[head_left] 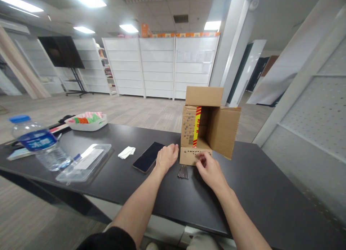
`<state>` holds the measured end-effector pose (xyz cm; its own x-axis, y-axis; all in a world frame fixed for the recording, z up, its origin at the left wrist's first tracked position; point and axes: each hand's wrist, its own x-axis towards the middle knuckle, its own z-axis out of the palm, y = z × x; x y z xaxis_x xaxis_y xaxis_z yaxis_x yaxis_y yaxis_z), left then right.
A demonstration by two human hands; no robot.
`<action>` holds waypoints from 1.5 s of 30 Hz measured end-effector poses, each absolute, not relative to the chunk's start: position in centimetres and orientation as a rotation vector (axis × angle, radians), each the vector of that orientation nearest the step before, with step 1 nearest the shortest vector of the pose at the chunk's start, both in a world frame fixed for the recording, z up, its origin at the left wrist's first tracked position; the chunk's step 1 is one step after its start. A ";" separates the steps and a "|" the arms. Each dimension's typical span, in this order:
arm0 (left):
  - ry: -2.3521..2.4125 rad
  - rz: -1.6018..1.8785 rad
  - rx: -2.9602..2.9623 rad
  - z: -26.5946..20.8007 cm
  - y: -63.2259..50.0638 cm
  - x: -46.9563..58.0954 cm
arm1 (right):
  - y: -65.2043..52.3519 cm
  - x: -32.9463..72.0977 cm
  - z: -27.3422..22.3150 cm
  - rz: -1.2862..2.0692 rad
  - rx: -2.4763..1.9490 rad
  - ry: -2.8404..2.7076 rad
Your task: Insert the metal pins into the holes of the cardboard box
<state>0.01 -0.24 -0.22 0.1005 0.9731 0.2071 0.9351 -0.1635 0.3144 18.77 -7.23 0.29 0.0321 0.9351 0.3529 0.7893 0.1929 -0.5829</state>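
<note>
The cardboard box [186,134] is standing on the counter [262,188] at about one o'clock ahead, its flaps spreading open. Nails [183,172] are lying at its seven o'clock. The right hand [211,169] is resting by its holed lower flap, grip looking narrow; the left hand [168,157] is resting curled at its eight o'clock. I cannot tell whether either is holding anything. A phone [147,158] is lying past the left hand
</note>
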 end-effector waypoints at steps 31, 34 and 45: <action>1.971 0.543 2.246 0.2 -0.5 0.1 | -5.7 19.4 0.7 0.103 -2.024 -1.575; 1.967 0.549 2.242 0.3 -0.5 0.1 | -5.8 19.3 0.8 0.095 -2.034 -1.576; 1.963 0.540 2.212 0.6 -0.6 0.1 | -5.8 19.2 1.1 0.093 -2.063 -1.580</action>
